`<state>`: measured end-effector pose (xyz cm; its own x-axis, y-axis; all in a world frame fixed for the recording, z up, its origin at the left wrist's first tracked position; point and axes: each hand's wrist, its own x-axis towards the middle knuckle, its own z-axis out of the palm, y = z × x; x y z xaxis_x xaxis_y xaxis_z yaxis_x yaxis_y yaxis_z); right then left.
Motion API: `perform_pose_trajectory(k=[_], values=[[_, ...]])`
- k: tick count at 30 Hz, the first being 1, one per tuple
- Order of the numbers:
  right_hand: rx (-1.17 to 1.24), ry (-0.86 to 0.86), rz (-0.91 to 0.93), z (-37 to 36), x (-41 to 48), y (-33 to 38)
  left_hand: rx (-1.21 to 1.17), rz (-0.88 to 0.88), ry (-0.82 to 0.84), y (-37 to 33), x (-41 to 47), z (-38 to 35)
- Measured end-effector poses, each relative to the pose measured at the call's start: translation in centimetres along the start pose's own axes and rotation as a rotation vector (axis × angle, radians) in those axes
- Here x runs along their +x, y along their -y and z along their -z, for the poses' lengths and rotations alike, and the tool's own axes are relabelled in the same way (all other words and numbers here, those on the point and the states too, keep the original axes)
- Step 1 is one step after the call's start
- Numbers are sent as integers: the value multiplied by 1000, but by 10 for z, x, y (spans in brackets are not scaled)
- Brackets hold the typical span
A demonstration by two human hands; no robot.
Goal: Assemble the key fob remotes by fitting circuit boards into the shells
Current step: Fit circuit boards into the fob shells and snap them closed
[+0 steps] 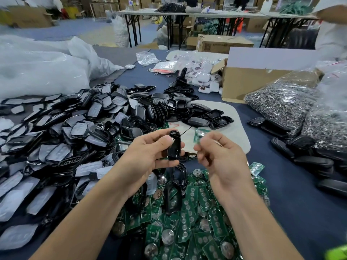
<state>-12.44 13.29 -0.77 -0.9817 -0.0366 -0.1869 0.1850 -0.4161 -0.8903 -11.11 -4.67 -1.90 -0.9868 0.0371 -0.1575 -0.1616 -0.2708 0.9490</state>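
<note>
Over the bench (pixel 285 194), above a heap of green boards (pixel 189 222), the left hand (pixel 148 152) grips a black shell (pixel 174 145), its long axis upright. The right hand (pixel 223 158) pinches a blurred circuit board (pixel 200 136) just right of the shell, not touching it.

You are looking at nothing you can properly read: the raised letters on a black frame (pixel 70 160) in the left-hand pile are blurring together, the print on the far cardboard box (pixel 221 45) is smearing, and the white sheet (pixel 231 119) is showing only a red scribble.
</note>
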Motion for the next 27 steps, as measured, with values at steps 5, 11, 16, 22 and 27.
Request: perform_pose_trajectory(k=[5,11,16,22,27], values=[[-111,64,58,2,1,-5,11,3,11,1,0,-2],[-217,102,16,1,3,-7,20,4,35,0,-2,-2],[-186,40,93,3,3,-8,22,6,17,2,-1,-1],[-327,35,381,4,2,-7,29,-57,16,4,0,1],[-609,-42,580,-7,-8,-19,0,-70,76,4,-2,2]])
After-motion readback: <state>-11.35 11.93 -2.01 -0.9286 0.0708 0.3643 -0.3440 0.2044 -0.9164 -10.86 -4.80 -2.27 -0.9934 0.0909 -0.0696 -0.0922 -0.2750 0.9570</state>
